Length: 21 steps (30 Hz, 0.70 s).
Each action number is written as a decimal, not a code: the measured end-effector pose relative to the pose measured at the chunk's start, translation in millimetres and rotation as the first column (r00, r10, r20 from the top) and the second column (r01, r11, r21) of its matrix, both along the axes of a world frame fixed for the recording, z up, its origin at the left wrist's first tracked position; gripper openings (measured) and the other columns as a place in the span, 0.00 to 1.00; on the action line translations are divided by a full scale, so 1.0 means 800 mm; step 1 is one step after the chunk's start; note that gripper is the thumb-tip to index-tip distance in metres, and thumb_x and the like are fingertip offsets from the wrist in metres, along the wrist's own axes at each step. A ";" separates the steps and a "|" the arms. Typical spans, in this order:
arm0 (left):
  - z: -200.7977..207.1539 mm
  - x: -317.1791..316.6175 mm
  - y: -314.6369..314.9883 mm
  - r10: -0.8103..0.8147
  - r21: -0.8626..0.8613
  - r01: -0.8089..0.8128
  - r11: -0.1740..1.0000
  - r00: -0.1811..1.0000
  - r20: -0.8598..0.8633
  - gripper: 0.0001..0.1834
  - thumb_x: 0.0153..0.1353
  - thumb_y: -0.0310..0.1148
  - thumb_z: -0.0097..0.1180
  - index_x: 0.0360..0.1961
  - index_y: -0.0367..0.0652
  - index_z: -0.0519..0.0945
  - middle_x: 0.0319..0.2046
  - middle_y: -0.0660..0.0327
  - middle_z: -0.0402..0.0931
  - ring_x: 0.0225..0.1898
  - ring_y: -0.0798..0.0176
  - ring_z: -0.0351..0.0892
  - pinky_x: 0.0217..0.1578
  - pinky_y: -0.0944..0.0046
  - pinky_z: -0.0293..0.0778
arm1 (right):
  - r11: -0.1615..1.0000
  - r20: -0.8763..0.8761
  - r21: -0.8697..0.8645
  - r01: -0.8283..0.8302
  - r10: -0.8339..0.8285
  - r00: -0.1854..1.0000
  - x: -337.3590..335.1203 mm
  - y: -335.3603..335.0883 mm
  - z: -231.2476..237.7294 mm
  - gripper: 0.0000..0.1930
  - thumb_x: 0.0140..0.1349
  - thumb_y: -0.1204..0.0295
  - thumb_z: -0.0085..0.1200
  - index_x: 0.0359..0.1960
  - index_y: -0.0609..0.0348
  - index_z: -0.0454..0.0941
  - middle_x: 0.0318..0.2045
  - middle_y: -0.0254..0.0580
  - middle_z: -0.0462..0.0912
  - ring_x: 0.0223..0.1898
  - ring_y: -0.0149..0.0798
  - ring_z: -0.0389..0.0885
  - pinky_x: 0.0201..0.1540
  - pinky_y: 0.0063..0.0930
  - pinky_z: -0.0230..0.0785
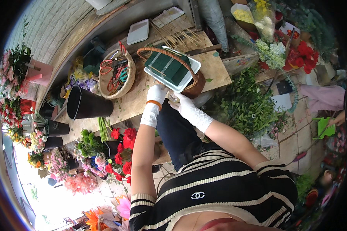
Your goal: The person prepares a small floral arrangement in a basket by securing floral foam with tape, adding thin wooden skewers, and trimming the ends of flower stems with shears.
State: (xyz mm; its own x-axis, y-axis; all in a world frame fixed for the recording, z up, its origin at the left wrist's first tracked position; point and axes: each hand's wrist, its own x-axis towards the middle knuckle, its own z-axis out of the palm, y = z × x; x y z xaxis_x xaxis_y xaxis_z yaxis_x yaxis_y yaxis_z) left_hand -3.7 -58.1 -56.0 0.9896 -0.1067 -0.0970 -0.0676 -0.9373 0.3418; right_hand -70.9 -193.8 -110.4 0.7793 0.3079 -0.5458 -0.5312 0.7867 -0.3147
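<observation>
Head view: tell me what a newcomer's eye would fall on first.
Likely the dark green floral foam block in its white tray, under the arched handle of a wicker basket, at upper centre. Just below, the white-gloved left hand and right hand draw notice, the right holding a tape roll. Bright red roses stand out left of centre.

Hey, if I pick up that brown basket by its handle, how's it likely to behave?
The brown basket may be top-heavy and apt to tip, since the green block and white tray sit high on it. Its slim arched handle might flex a little. The block might slide less with that pale strip across it.
</observation>
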 end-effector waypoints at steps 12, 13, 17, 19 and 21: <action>0.014 0.057 0.023 -0.213 -0.223 0.142 0.964 0.917 -0.337 0.14 0.50 0.36 0.62 0.36 0.40 0.85 0.28 0.55 0.84 0.31 0.57 0.84 0.36 0.60 0.77 | 0.973 -0.017 -0.216 -0.076 0.074 0.997 0.002 0.015 0.014 0.17 0.66 0.62 0.53 0.54 0.48 0.69 0.49 0.36 0.73 0.48 0.44 0.75 0.45 0.35 0.74; 0.017 0.056 0.021 -0.225 -0.189 0.171 0.967 0.922 -0.314 0.15 0.50 0.37 0.61 0.37 0.40 0.85 0.28 0.54 0.84 0.32 0.55 0.84 0.37 0.59 0.77 | 0.978 -0.035 -0.204 -0.051 0.045 0.998 0.005 0.020 0.008 0.17 0.66 0.62 0.54 0.54 0.48 0.70 0.49 0.36 0.73 0.48 0.43 0.74 0.45 0.35 0.74; 0.026 0.043 0.009 -0.198 0.008 0.203 0.979 0.961 -0.191 0.16 0.51 0.40 0.60 0.37 0.41 0.85 0.31 0.52 0.83 0.37 0.49 0.83 0.43 0.56 0.76 | 0.986 -0.082 -0.112 0.121 -0.131 0.988 0.014 0.044 -0.014 0.14 0.67 0.63 0.53 0.52 0.48 0.71 0.49 0.35 0.74 0.47 0.38 0.74 0.44 0.33 0.75; 0.028 0.042 0.010 -0.167 0.070 0.178 0.982 0.976 -0.142 0.17 0.50 0.43 0.60 0.36 0.43 0.85 0.33 0.50 0.83 0.38 0.47 0.82 0.42 0.54 0.76 | 0.987 -0.060 -0.065 0.144 -0.148 0.987 0.021 0.048 -0.013 0.14 0.67 0.64 0.52 0.52 0.49 0.71 0.48 0.36 0.74 0.47 0.37 0.74 0.44 0.33 0.76; 0.037 0.041 0.010 -0.113 0.082 0.125 0.989 0.983 -0.142 0.19 0.50 0.46 0.60 0.35 0.42 0.85 0.33 0.48 0.82 0.38 0.45 0.82 0.41 0.53 0.76 | 0.988 -0.090 -0.057 0.147 -0.151 0.984 0.022 0.049 -0.011 0.14 0.68 0.64 0.51 0.52 0.52 0.71 0.48 0.39 0.75 0.48 0.38 0.75 0.46 0.34 0.76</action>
